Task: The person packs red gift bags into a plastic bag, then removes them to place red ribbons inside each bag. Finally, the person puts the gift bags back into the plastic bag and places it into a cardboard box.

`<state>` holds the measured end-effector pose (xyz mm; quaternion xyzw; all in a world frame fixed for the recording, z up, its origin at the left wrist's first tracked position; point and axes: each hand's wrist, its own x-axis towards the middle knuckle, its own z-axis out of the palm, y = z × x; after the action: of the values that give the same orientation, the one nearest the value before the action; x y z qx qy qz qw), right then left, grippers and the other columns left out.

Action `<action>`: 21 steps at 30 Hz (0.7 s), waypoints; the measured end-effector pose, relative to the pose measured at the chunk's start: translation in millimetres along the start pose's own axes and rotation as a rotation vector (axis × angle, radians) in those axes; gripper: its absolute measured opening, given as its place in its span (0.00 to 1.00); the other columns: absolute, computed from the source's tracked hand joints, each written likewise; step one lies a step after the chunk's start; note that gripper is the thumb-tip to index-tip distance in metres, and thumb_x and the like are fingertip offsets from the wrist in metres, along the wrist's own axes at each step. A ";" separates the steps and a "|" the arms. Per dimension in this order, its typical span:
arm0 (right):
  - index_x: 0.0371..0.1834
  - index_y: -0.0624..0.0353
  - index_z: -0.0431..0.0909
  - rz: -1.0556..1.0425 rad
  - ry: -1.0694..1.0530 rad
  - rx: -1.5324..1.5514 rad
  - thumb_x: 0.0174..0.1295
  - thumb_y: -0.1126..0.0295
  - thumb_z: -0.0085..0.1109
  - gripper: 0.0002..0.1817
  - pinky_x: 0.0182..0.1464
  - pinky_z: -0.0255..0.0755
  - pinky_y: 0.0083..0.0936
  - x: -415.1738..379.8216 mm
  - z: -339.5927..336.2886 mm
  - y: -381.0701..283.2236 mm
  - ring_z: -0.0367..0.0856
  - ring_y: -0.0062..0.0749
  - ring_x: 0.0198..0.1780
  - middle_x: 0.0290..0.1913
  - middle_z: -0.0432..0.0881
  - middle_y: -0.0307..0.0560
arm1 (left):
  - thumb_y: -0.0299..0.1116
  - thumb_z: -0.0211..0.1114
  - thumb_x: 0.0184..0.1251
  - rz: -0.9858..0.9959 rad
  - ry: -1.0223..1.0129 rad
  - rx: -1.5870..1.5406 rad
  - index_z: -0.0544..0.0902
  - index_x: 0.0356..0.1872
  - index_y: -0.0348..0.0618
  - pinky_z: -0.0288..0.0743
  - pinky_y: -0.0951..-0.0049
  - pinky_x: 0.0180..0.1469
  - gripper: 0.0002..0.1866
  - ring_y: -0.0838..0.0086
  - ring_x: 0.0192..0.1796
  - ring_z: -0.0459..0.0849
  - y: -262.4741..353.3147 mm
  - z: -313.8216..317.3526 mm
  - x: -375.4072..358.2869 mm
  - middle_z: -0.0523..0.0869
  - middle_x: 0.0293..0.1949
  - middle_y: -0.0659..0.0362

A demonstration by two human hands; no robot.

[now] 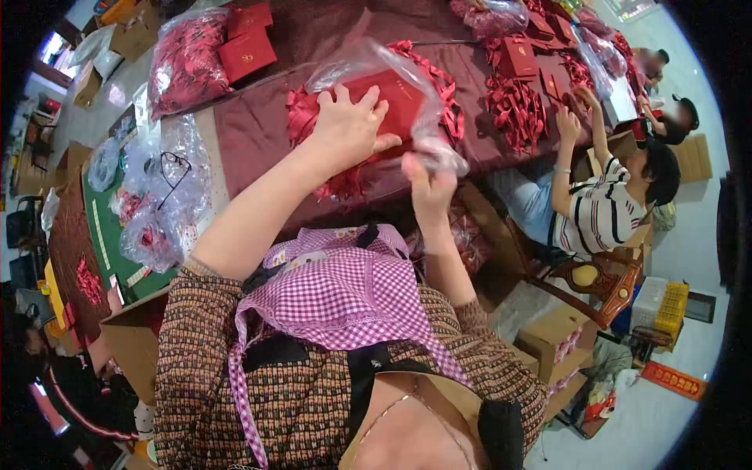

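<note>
My left hand (pixel 348 125) lies with fingers spread on a flat red box (pixel 398 98) on the cloth-covered table. My right hand (pixel 429 184) is closed on the bunched edge of a clear plastic bag (pixel 429 129), which curls up around the box's far and right sides. Red ribbons (pixel 450 98) are heaped behind and to the right of the box, and more red ribbons (pixel 338 188) show below my left hand. A pink checked apron (pixel 337 294) covers my lap.
At the back left, a bulging bag of red ribbons (pixel 188 59) stands beside red boxes (pixel 249 56). A co-worker (pixel 603 204) in a striped top reaches toward a ribbon pile (pixel 515 113) on the right. Clear bags (pixel 168 172) lie left; cardboard boxes (pixel 558 333) stand at lower right.
</note>
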<state>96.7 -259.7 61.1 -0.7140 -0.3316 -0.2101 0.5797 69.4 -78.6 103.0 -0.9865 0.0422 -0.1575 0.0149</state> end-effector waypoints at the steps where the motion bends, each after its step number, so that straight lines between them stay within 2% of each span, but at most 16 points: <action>1: 0.32 0.65 0.79 0.016 0.001 0.082 0.60 0.71 0.61 0.07 0.41 0.71 0.32 1.9 13.9 5.1 0.79 0.41 0.35 0.31 0.81 0.50 | 0.62 0.58 0.57 0.000 -0.036 0.014 0.78 0.56 0.47 0.69 0.47 0.47 0.34 0.48 0.53 0.74 0.3 -0.7 0.2 0.74 0.61 0.57; 2: 0.31 0.65 0.79 -0.013 0.053 0.091 0.62 0.71 0.58 0.07 0.40 0.71 0.32 6.5 22.9 7.8 0.79 0.41 0.34 0.30 0.81 0.49 | 0.61 0.57 0.58 -0.003 -0.069 0.031 0.77 0.59 0.50 0.70 0.46 0.49 0.33 0.48 0.55 0.73 -0.2 -2.0 1.0 0.73 0.63 0.57; 3: 0.29 0.65 0.79 -0.050 0.101 0.104 0.64 0.72 0.55 0.09 0.38 0.71 0.33 15.5 30.4 5.3 0.79 0.42 0.32 0.28 0.81 0.48 | 0.61 0.60 0.56 0.016 0.004 0.035 0.80 0.54 0.46 0.68 0.48 0.45 0.33 0.49 0.51 0.74 0.1 -0.9 -0.7 0.77 0.59 0.57; 5: 0.30 0.64 0.79 -0.059 0.043 0.095 0.65 0.71 0.54 0.10 0.33 0.71 0.30 25.5 38.5 5.2 0.79 0.42 0.29 0.27 0.81 0.49 | 0.61 0.61 0.54 0.015 0.002 0.042 0.80 0.54 0.48 0.68 0.47 0.45 0.33 0.49 0.52 0.74 0.0 2.9 -1.2 0.77 0.59 0.57; 6: 0.30 0.64 0.80 -0.065 0.017 0.102 0.65 0.71 0.54 0.09 0.32 0.71 0.30 35.0 44.7 0.9 0.79 0.42 0.28 0.27 0.80 0.50 | 0.56 0.60 0.57 0.019 0.006 0.043 0.79 0.56 0.48 0.68 0.46 0.45 0.30 0.46 0.52 0.74 -1.7 11.3 -2.4 0.76 0.60 0.56; 7: 0.29 0.63 0.80 -0.217 -0.011 0.049 0.64 0.72 0.55 0.09 0.29 0.72 0.31 44.9 50.3 3.4 0.80 0.43 0.26 0.26 0.81 0.52 | 0.52 0.60 0.57 0.027 -0.035 0.096 0.78 0.57 0.48 0.68 0.45 0.45 0.29 0.45 0.53 0.73 -0.6 10.3 -3.2 0.76 0.60 0.54; 8: 0.29 0.62 0.80 -0.271 -0.081 -0.041 0.64 0.71 0.56 0.08 0.30 0.73 0.32 54.0 52.3 3.8 0.80 0.43 0.26 0.26 0.81 0.52 | 0.49 0.60 0.58 0.027 -0.079 0.150 0.76 0.58 0.48 0.67 0.44 0.44 0.28 0.44 0.54 0.72 0.8 9.5 -3.6 0.76 0.60 0.53; 9: 0.29 0.62 0.80 -0.324 -0.151 -0.127 0.63 0.70 0.57 0.08 0.30 0.74 0.32 61.4 54.6 4.6 0.81 0.44 0.27 0.26 0.81 0.52 | 0.42 0.59 0.57 -0.044 -0.041 -0.024 0.74 0.60 0.46 0.64 0.41 0.48 0.28 0.41 0.56 0.70 3.4 9.5 -3.2 0.75 0.60 0.51; 11: 0.27 0.61 0.81 -0.260 -0.260 -0.215 0.63 0.64 0.59 0.12 0.31 0.75 0.33 71.5 65.9 17.2 0.81 0.45 0.26 0.25 0.81 0.52 | 0.38 0.60 0.52 -0.086 -0.113 0.047 0.76 0.55 0.48 0.64 0.52 0.45 0.25 0.50 0.50 0.72 1.4 13.0 -2.5 0.76 0.57 0.57; 12: 0.27 0.61 0.82 -0.250 -0.302 -0.252 0.63 0.61 0.59 0.14 0.31 0.74 0.33 76.2 69.0 19.6 0.81 0.44 0.26 0.25 0.82 0.52 | 0.35 0.59 0.53 -0.122 -0.117 -0.011 0.80 0.48 0.44 0.63 0.49 0.47 0.19 0.47 0.55 0.70 2.2 7.0 -3.8 0.76 0.57 0.56; 13: 0.27 0.58 0.84 0.032 -0.403 -0.150 0.65 0.56 0.56 0.18 0.31 0.73 0.34 77.6 71.3 19.3 0.81 0.44 0.27 0.24 0.82 0.50 | 0.34 0.58 0.53 -0.086 -0.083 -0.047 0.82 0.42 0.42 0.63 0.48 0.48 0.15 0.45 0.57 0.69 -2.2 10.2 -6.1 0.76 0.56 0.56; 15: 0.28 0.56 0.85 0.229 -0.518 -0.039 0.66 0.52 0.53 0.21 0.31 0.72 0.35 84.0 71.8 22.8 0.82 0.45 0.28 0.22 0.82 0.50 | 0.33 0.58 0.54 -0.091 0.028 -0.079 0.85 0.30 0.40 0.62 0.45 0.51 0.10 0.43 0.63 0.67 -3.5 11.5 -11.6 0.80 0.51 0.56; 16: 0.27 0.57 0.85 0.172 -0.483 0.018 0.66 0.52 0.52 0.22 0.29 0.72 0.36 83.1 75.9 23.9 0.81 0.48 0.27 0.21 0.80 0.54 | 0.33 0.58 0.54 -0.106 0.034 -0.080 0.85 0.30 0.40 0.62 0.45 0.51 0.10 0.43 0.63 0.67 -9.1 10.6 -13.5 0.80 0.51 0.56; 18: 0.26 0.56 0.84 0.102 -0.518 -0.290 0.67 0.52 0.52 0.22 0.28 0.70 0.39 83.0 74.1 23.4 0.80 0.50 0.25 0.22 0.79 0.57 | 0.33 0.58 0.55 -0.017 0.021 -0.245 0.86 0.33 0.41 0.61 0.44 0.54 0.10 0.48 0.63 0.69 -22.3 8.6 -21.0 0.83 0.47 0.56; 19: 0.24 0.55 0.83 0.054 -0.563 -0.442 0.68 0.52 0.50 0.22 0.26 0.69 0.41 85.6 70.5 11.0 0.79 0.51 0.24 0.21 0.79 0.57 | 0.31 0.60 0.58 0.045 0.089 -0.377 0.86 0.34 0.41 0.68 0.53 0.52 0.08 0.60 0.57 0.78 -34.4 -3.5 -22.1 0.84 0.44 0.54; 21: 0.23 0.56 0.81 -0.240 -0.489 -0.505 0.68 0.52 0.49 0.23 0.26 0.70 0.42 79.0 70.5 22.7 0.79 0.50 0.23 0.19 0.78 0.55 | 0.30 0.63 0.60 -0.274 -0.003 -1.098 0.85 0.36 0.39 0.75 0.66 0.47 0.08 0.69 0.46 0.83 -58.2 -30.7 -25.1 0.85 0.41 0.53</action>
<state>161.7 -175.8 82.6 -0.8197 -0.4794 -0.1748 0.2601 40.6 -18.9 126.9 -0.8462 -0.0106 -0.1117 -0.5209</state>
